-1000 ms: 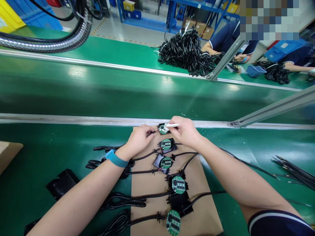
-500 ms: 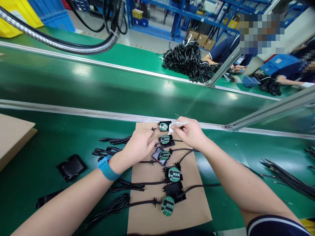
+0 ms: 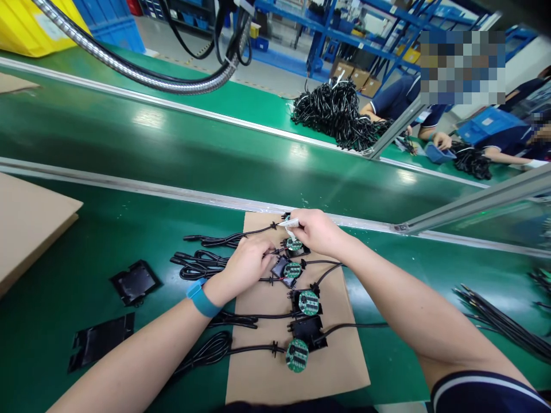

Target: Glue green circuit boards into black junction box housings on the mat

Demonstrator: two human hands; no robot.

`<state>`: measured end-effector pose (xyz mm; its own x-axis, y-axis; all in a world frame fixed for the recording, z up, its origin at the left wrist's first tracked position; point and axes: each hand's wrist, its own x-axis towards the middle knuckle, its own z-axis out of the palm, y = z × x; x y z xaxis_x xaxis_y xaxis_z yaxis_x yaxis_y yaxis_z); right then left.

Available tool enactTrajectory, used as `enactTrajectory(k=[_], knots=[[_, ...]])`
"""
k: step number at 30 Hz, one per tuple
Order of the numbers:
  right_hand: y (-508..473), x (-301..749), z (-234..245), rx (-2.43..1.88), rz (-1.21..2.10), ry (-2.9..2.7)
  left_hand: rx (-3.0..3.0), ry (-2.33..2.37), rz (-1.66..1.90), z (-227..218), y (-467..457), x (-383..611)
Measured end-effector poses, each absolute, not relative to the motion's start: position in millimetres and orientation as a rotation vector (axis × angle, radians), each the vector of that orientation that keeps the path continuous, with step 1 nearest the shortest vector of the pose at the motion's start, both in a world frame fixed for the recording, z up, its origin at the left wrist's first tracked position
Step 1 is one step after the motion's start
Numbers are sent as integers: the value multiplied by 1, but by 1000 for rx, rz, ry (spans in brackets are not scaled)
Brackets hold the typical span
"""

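A brown cardboard sheet [image 3: 267,361] lies on the green bench and carries a column of round green circuit boards [image 3: 309,302] in black housings, each with a black cable. My right hand [image 3: 316,231] is closed on a small white tube [image 3: 289,222], its tip over the second board [image 3: 294,245] from the far end. My left hand [image 3: 249,264] is closed, pinching the black cable beside that board; a blue strap is on its wrist.
Black housing covers [image 3: 135,281] lie left of the sheet, and a cardboard box [image 3: 30,223] stands at the far left. A conveyor belt [image 3: 172,155] runs behind. Loose cables [image 3: 503,324] lie at right. Other people sit across by a heap of black cables [image 3: 336,112].
Both hands have come nearer along the column, from the farthest board to the second one. The tube stays in my right hand. The camera has shifted, showing more of the box at left.
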<state>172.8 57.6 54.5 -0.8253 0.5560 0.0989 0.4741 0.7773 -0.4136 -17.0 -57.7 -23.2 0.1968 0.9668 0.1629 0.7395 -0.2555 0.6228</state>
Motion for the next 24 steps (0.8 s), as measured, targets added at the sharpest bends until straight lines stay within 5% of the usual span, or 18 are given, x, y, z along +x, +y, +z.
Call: enactTrajectory(k=[24], knots=[[45, 185, 73, -786, 534, -2667, 2064, 1609, 739, -27, -56, -17]])
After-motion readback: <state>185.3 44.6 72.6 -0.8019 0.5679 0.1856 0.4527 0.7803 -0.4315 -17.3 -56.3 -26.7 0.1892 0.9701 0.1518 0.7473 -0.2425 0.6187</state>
